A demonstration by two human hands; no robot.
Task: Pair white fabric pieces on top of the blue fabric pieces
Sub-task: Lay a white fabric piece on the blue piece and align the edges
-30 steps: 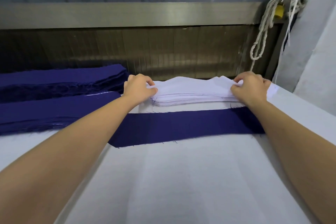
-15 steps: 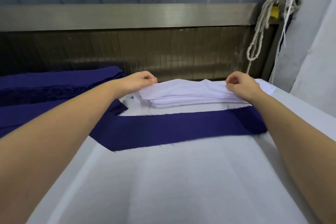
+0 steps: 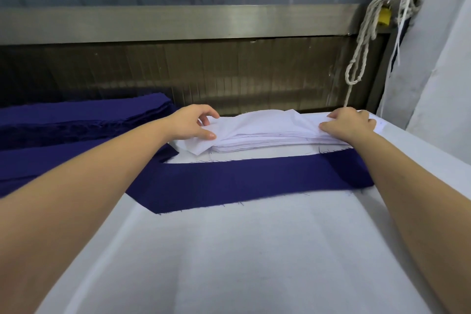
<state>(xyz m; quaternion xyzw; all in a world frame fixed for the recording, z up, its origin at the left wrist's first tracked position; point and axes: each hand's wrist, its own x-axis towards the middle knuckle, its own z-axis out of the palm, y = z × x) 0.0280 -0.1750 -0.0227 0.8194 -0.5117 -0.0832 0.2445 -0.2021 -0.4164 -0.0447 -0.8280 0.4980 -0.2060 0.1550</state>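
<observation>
A wide white padded table top (image 3: 254,250) fills the lower part of the view. Behind its far edge runs a long brushed-metal rail (image 3: 178,23) above a dark ribbed panel (image 3: 229,71). On the left of the table lies a thick stack of dark blue fabric pieces (image 3: 63,122), layered with frayed edges. A single long strip of dark blue fabric (image 3: 254,178) lies flat across the table, its left end running under the left forearm and its right end under the right forearm. Just beyond this strip, apart from it by a narrow band of bare table, sits a low stack of white fabric pieces (image 3: 267,140).

The left hand (image 3: 190,123) pinches the left end of the top white piece (image 3: 254,122) between thumb and fingertips, and that end's corner hangs loose below the thumb, clear of the stack. The right hand (image 3: 349,122) has its fingers curled onto the right end of the white stack, grasping the upper layer there; how many layers it holds cannot be told.

A knotted off-white rope (image 3: 362,41) hangs at the far right, next to a small yellow object (image 3: 383,15).
</observation>
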